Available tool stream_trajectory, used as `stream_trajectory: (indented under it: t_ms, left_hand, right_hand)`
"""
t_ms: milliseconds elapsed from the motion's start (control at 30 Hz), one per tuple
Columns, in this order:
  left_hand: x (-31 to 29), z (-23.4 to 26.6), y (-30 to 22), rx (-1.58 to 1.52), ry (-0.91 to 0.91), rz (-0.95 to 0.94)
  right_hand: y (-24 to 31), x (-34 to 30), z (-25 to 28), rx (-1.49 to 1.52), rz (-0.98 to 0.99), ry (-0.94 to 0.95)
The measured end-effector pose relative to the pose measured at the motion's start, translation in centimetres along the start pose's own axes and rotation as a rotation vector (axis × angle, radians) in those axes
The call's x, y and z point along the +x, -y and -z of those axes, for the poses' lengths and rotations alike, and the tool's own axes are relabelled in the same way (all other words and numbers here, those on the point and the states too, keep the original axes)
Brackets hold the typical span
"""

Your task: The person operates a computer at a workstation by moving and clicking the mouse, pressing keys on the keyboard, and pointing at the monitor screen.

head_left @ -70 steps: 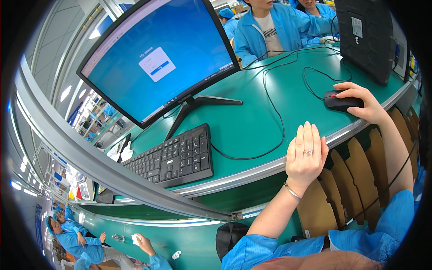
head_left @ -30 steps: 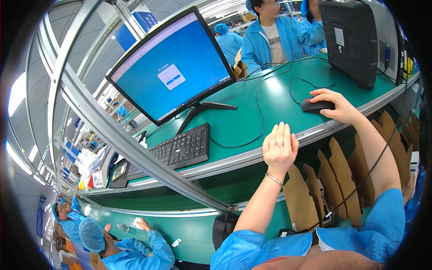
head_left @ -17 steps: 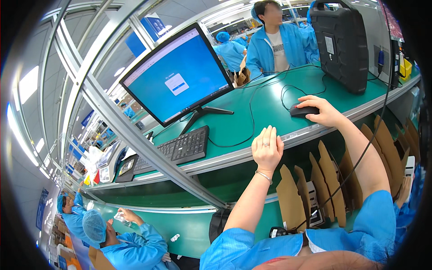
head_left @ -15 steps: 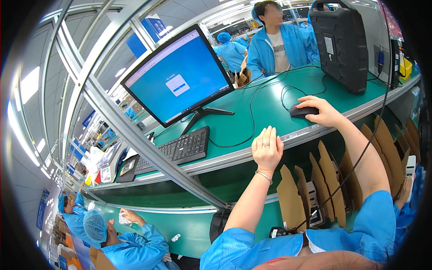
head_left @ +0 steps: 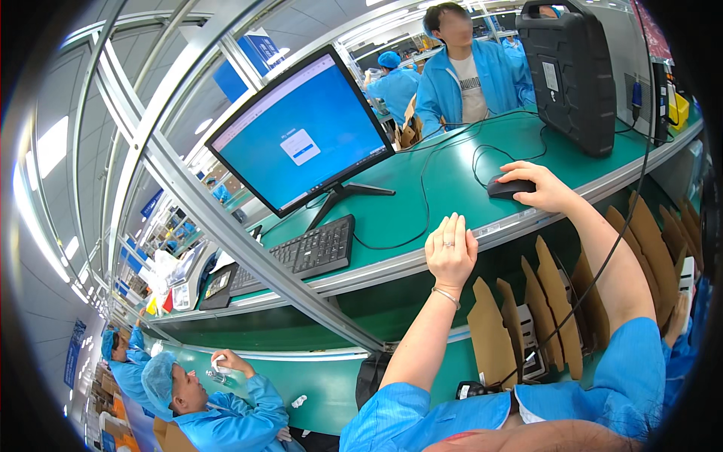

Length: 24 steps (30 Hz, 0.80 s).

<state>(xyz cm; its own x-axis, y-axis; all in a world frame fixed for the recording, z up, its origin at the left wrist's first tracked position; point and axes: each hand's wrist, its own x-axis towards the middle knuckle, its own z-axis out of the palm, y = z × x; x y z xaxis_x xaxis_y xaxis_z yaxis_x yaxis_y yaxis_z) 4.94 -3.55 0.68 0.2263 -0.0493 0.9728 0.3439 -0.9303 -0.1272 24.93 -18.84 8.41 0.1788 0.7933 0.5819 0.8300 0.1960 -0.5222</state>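
My right hand (head_left: 544, 187) rests over a black computer mouse (head_left: 506, 189) on the upper green shelf, fingers curved across it. Closer to the middle, my left hand (head_left: 450, 250) lies at the shelf's front edge with its fingers stretched out and side by side. It holds nothing, and a ring and a bracelet show on it. Left of that hand is a black keyboard (head_left: 320, 247), partly behind a metal post. Behind the keyboard stands a monitor (head_left: 301, 98) with a small white dialog box on a blue screen.
A large black hard case (head_left: 565, 83) stands upright at the back right, with loose cables (head_left: 426, 188) nearby. A metal post (head_left: 218, 226) crosses in front of the keyboard. Open cardboard boxes (head_left: 493, 331) line the lower level. Co-workers in blue (head_left: 473, 83) are across the shelf and at lower left.
My hands keep their places, the right one on the mouse. The view has shifted slightly. At lower left a co-worker has lifted their head and raised a hand holding something white.
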Motion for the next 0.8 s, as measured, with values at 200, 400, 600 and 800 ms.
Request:
stream_trajectory:
  t_ms: [200, 400, 600, 800]
  left_hand:
    - [0.1, -0.4, 0.5, 0.003, -0.003, -0.007]
    - [-0.3, 0.2, 0.0, -0.014, 0.001, 0.002]
    - [0.2, 0.1, -0.2, 0.012, 0.001, 0.000]
    - [-0.1, -0.2, 0.2, 0.010, -0.015, -0.005]
  right_hand:
    - [-0.2, 0.4, -0.1, -0.020, -0.010, -0.009]
    - [-0.7, -0.2, -0.4, -0.033, 0.015, -0.014]
    - [0.0, -0.2, 0.3, -0.015, 0.010, -0.011]
    - [0.1, 0.1, -0.1, 0.005, -0.016, -0.005]
